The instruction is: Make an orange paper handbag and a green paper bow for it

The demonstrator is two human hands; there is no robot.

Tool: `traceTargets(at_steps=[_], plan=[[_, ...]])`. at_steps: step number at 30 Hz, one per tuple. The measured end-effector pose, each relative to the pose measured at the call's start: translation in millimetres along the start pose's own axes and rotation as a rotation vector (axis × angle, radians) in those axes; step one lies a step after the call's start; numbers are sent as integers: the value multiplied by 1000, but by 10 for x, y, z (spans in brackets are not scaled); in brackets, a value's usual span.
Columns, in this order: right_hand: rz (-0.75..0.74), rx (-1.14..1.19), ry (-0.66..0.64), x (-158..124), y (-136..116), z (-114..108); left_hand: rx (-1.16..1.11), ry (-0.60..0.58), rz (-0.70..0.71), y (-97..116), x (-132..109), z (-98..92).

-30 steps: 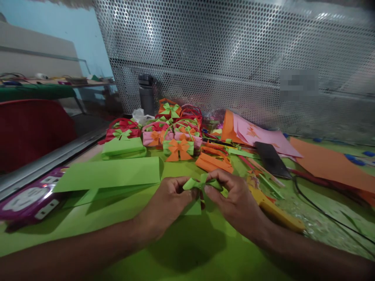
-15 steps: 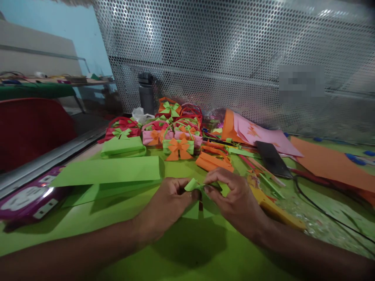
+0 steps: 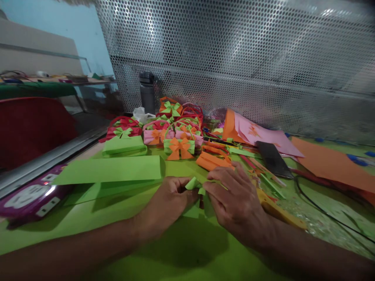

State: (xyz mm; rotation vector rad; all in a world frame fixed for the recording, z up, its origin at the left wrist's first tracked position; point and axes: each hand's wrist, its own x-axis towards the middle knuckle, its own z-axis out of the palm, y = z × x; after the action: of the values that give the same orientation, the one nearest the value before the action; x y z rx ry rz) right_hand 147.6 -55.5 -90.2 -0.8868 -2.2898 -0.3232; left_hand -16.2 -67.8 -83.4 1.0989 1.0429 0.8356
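Note:
My left hand (image 3: 171,201) pinches a small light-green paper bow (image 3: 192,183) between thumb and fingers, low over the green work surface. Its two flat tails hang below the fingers, with a small dark strip between them. At the bow's right side is my right hand (image 3: 236,201), fingers curled over it and the index fingertip against its middle. That hand hides the right loop, and its thumb is mostly out of sight. Just beyond the hands lie a folded orange paper bag (image 3: 213,161) and a green paper bag with an orange bow (image 3: 179,147).
Folded green paper (image 3: 117,170) and a purple box (image 3: 35,197) lie left. Several small paper bags stand behind, near a dark bottle (image 3: 147,93). To the right are a yellow-handled tool (image 3: 283,212), a phone (image 3: 272,159), a black cable (image 3: 319,208) and orange sheets (image 3: 331,160).
The fingers of my right hand have shifted over the bow, and its back now turns more toward me. My left hand keeps its pinch in nearly the same place.

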Motion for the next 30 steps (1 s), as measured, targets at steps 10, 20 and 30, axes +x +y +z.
traceTargets(at_steps=[10, 20, 30], plan=[[-73, -147, -67, -23, -14, -52, -7, -18, 35, 0, -5, -13], [-159, -268, -10, -18, -4, -15, 9, -22, 64, -2, 19, -15], [-206, -363, 11, -41, -41, -16, -51, 93, 99, -92, 14, -32]])
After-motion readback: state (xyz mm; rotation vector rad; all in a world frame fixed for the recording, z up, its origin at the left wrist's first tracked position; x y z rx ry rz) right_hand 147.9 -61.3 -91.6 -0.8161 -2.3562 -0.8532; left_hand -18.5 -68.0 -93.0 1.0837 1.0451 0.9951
